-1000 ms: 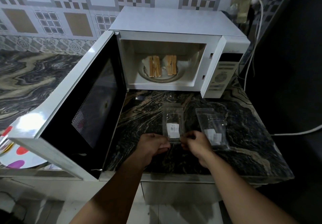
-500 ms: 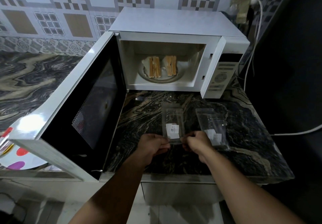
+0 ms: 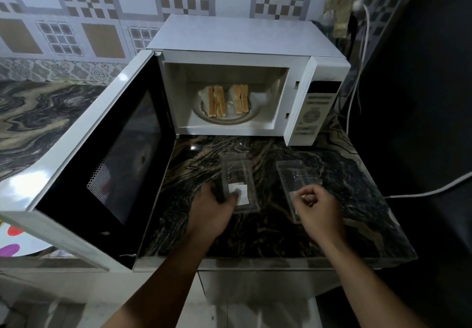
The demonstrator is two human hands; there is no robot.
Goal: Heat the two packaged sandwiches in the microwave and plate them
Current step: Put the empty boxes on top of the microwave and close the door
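Two toasted sandwiches, the left one and the right one, stand unwrapped on the glass turntable inside the white microwave. Its door hangs wide open to the left. Two clear plastic sandwich packages lie on the dark marble counter in front. My left hand grips the near left edge of the left package, which has a white label. My right hand is curled over the near end of the right package, fingers pinched on it.
A white plate with coloured dots sits at the far left, partly under the open door. A white cable runs along the counter's right side, and another hangs by the microwave's control panel. The counter edge is just below my wrists.
My right hand let go of the left package and moved right onto the right package. My left hand stayed on the left package, sliding slightly up its left edge.
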